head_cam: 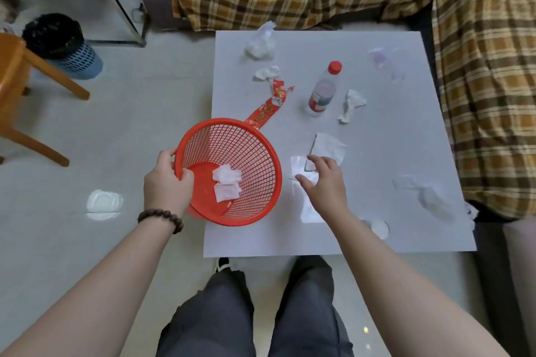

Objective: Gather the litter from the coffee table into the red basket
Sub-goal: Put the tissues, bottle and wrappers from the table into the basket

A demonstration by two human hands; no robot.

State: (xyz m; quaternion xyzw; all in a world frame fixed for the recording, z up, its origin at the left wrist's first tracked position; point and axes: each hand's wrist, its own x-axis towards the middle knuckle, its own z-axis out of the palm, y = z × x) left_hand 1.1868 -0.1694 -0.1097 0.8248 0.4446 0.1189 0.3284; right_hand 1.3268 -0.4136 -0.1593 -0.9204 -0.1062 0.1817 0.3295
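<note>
The clear wrapper (301, 166) lies flat just right of the red basket (232, 171), under the right hand (324, 182), whose fingers are spread, not yet closed. It looks light, thin and slippery; pinching an edge seems best. The left hand (166, 182) grips the basket rim over the smooth tabletop (377, 240).

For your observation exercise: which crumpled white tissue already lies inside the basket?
The white tissue on the red basket's floor; every other tissue lies on the table.
</note>
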